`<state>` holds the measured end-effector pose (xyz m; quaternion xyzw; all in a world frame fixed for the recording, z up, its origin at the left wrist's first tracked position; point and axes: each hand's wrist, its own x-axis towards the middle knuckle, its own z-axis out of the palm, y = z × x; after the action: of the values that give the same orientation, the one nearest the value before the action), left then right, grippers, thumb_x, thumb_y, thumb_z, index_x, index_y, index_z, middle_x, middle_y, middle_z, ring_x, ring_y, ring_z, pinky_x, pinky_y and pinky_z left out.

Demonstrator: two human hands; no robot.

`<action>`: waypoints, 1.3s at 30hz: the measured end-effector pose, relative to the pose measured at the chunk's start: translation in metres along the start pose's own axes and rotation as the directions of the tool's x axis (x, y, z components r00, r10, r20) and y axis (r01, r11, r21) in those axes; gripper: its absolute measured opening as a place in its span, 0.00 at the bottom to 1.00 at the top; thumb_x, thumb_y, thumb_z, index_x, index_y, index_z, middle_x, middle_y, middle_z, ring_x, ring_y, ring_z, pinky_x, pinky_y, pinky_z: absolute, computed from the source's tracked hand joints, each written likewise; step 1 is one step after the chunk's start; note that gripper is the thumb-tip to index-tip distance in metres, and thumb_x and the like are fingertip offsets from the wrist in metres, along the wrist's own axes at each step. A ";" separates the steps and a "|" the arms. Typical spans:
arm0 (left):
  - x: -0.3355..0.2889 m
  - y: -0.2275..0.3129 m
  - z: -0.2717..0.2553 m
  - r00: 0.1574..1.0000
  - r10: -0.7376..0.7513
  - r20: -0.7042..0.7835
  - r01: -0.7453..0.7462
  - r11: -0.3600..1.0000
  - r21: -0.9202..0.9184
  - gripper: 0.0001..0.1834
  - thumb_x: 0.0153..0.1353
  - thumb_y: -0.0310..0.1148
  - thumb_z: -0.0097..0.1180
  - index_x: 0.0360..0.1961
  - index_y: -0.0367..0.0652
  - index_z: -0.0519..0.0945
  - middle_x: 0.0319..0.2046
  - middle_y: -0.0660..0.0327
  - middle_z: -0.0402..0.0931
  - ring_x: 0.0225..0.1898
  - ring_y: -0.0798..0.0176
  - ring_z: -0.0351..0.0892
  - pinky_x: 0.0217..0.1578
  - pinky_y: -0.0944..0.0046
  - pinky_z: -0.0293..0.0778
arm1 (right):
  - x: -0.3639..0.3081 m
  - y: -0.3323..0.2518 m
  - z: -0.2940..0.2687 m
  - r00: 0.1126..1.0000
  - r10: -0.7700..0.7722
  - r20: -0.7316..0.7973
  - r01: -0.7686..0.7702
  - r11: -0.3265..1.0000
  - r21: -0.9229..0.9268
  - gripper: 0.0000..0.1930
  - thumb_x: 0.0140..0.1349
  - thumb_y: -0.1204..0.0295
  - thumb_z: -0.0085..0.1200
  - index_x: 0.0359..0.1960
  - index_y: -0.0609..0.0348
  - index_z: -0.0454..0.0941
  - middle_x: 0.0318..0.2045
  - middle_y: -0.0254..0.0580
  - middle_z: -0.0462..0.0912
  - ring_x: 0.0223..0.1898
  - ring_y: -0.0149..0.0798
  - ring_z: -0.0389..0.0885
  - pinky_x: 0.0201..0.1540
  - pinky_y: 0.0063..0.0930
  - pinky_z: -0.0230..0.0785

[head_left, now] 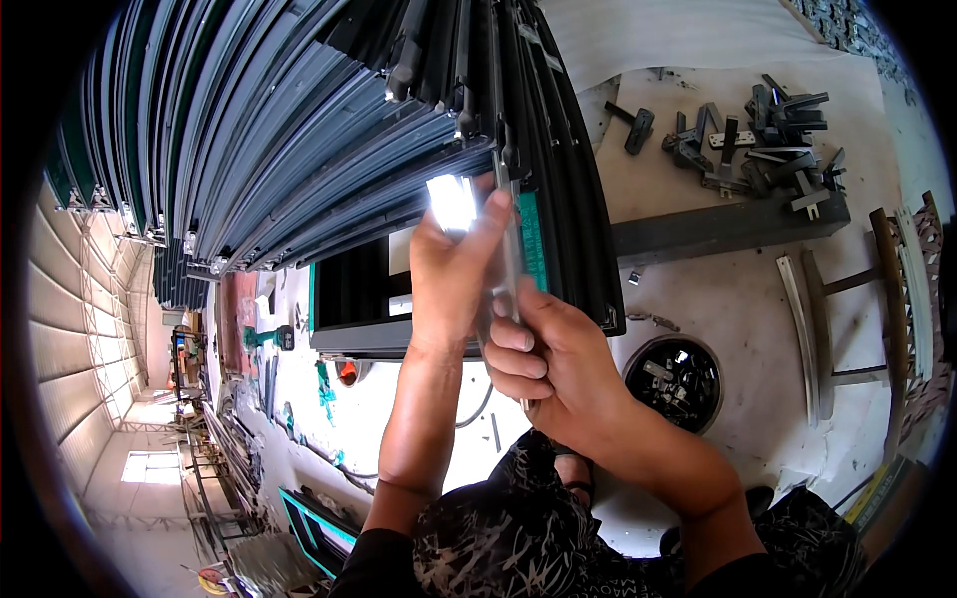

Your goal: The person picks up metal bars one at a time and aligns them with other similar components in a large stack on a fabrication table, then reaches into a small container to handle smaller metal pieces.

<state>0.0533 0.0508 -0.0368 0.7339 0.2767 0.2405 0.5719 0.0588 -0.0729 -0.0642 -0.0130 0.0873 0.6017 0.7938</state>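
A long, narrow grey metal strip [513,239] runs upright beside the dark frame stack. My right hand [563,364] is closed around its lower part, fingers curled over it. Higher up, my left hand [454,274] grips near its upper part, with the thumb extended along it; the left fingertips are mostly hidden. A glaring bright patch [452,202] at the left hand hides detail there. Just beyond both hands stand many dark window-frame profiles [299,149], stacked edge-on with metal fittings at their ends. A green label strip [533,239] shows on the stack right of the strip.
Dark metal hinge-like fittings [768,140] lie piled at the upper right, near a dark beam [728,227]. A round black bowl of small metal parts [673,384] sits right of my right arm. A wooden rack [887,319] stands far right; a green power drill [271,338] lies left.
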 end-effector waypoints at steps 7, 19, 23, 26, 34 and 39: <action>-0.002 -0.001 0.000 1.000 0.011 0.012 -0.012 1.000 0.027 0.17 0.60 0.33 0.58 0.48 0.35 0.74 0.33 0.64 0.77 0.33 0.75 0.74 0.34 0.74 0.70 | 0.008 0.011 -0.009 0.996 -0.077 0.049 0.079 0.996 -0.048 0.13 0.70 0.56 0.39 0.38 0.52 0.67 0.21 0.24 0.62 0.16 0.20 0.55 0.16 0.14 0.45; 0.005 0.001 -0.007 0.997 -0.023 0.070 0.029 0.996 -0.086 0.15 0.60 0.30 0.57 0.47 0.34 0.76 0.23 0.64 0.78 0.15 0.82 0.65 0.12 0.82 0.59 | 0.018 0.022 -0.012 0.992 -0.122 0.043 0.124 0.992 -0.038 0.16 0.69 0.54 0.41 0.38 0.54 0.68 0.21 0.26 0.64 0.16 0.21 0.56 0.16 0.14 0.46; 0.008 0.001 -0.010 0.998 -0.020 0.061 0.021 1.000 -0.023 0.15 0.60 0.30 0.57 0.47 0.35 0.77 0.22 0.66 0.78 0.14 0.82 0.65 0.13 0.82 0.59 | 0.025 0.034 -0.013 0.981 -0.191 0.015 0.191 0.982 0.005 0.15 0.69 0.55 0.41 0.38 0.54 0.68 0.21 0.27 0.64 0.16 0.21 0.56 0.16 0.14 0.47; 0.010 0.004 -0.013 0.993 -0.042 0.113 0.038 0.998 0.042 0.15 0.59 0.31 0.58 0.47 0.36 0.77 0.22 0.66 0.77 0.15 0.83 0.66 0.13 0.82 0.59 | 0.027 0.037 -0.007 0.975 -0.223 -0.019 0.224 0.975 0.009 0.15 0.69 0.55 0.41 0.37 0.54 0.68 0.21 0.27 0.64 0.16 0.21 0.56 0.16 0.14 0.46; 0.009 0.004 -0.006 0.995 0.000 0.100 -0.005 0.999 0.049 0.15 0.59 0.32 0.58 0.46 0.36 0.77 0.22 0.67 0.77 0.15 0.83 0.65 0.14 0.82 0.58 | 0.021 0.018 -0.022 0.990 -0.090 0.111 0.080 0.993 0.090 0.13 0.70 0.57 0.40 0.36 0.51 0.68 0.21 0.26 0.63 0.17 0.21 0.56 0.16 0.13 0.46; 0.015 0.005 -0.001 0.998 0.028 0.051 -0.032 0.996 0.078 0.16 0.61 0.36 0.58 0.45 0.35 0.77 0.19 0.69 0.73 0.16 0.80 0.66 0.15 0.79 0.59 | 0.015 -0.002 0.003 1.000 -0.021 0.002 0.021 0.999 0.030 0.12 0.71 0.60 0.36 0.34 0.52 0.65 0.21 0.27 0.64 0.17 0.21 0.56 0.16 0.14 0.47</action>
<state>0.0646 0.0607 -0.0313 0.7657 0.2605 0.2198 0.5455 0.0655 -0.0586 -0.0637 -0.0012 0.0955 0.5921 0.8002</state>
